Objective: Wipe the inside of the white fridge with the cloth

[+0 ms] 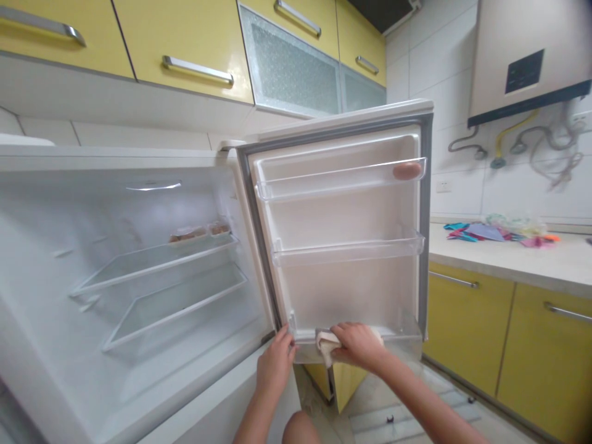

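While the right hand (358, 344) closes around a crumpled white cloth (326, 344) pressed on the lowest clear plastic door shelf (407, 330), the left hand (276, 364) just beside it grips the white fridge door's (346, 216) lower corner. High above them, the top clear door shelf (333, 182) holds one brown egg (407, 171).

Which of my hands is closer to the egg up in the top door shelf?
Right. The right hand, pressing a cloth on the bottom door shelf, is below the egg; the left hand grips the door's lower edge, farther left.

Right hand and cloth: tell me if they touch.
Touching. The head view shows the right hand pressed on the cloth, fingers gripping it at the bottom door shelf.
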A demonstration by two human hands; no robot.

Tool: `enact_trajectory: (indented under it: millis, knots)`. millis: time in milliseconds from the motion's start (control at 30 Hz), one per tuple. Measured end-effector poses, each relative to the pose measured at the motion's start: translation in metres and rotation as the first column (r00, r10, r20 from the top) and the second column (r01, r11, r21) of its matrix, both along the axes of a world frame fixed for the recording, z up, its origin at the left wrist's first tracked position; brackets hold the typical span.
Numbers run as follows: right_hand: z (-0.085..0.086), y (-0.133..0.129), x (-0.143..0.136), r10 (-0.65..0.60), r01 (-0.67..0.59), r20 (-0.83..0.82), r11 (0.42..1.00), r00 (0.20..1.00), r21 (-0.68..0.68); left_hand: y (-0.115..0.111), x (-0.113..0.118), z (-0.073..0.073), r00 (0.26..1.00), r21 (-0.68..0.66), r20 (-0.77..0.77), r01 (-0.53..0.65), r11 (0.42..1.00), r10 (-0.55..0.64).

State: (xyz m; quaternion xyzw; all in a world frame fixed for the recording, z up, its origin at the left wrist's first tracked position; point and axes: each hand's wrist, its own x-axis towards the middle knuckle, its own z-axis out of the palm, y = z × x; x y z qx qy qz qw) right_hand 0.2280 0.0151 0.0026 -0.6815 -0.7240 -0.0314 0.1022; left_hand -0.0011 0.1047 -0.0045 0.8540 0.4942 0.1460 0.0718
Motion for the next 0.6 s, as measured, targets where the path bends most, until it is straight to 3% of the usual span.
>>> enact_trajectory:
  millis: [133, 233, 300, 367, 467, 533, 600]
  knots:
    - [-0.003, -0.041, 0.062, -0.064, 0.063, -0.088, 0.998, 0.994, -0.020, 0.000, -0.002, -0.002, 1.000, -0.001, 0.013, 0.004, 1.000, -0.004]
    - [0.003, -0.057, 0.101, -0.078, 0.062, -0.322, 0.996, 0.944, -0.061, 0.001, -0.004, -0.004, 0.999, -0.001, 0.044, 0.015, 1.000, -0.015]
    - [0.014, -0.054, 0.113, -0.063, 0.074, -0.473, 0.997, 0.879, 0.006, 0.001, -0.005, -0.006, 0.998, -0.002, 0.067, 0.019, 1.000, -0.019]
    - [0.027, -0.040, 0.111, -0.034, 0.126, -0.539, 0.983, 0.841, 0.133, 0.001, -0.005, -0.008, 0.996, -0.003, 0.085, 0.021, 1.000, -0.021]
    - [0.039, -0.009, 0.087, 0.020, 0.083, -0.444, 0.974, 0.896, 0.212, 0.001, -0.005, -0.011, 0.995, -0.001, 0.094, 0.018, 1.000, -0.018]
    - [0.037, 0.014, 0.064, 0.055, -0.024, -0.302, 0.994, 0.952, 0.104, 0.001, -0.004, -0.012, 0.995, 0.007, 0.094, 0.018, 1.000, -0.018]
    - [0.026, 0.035, 0.044, 0.071, -0.092, -0.211, 0.991, 0.975, -0.093, 0.002, -0.004, -0.013, 0.996, 0.013, 0.092, 0.021, 1.000, -0.022]
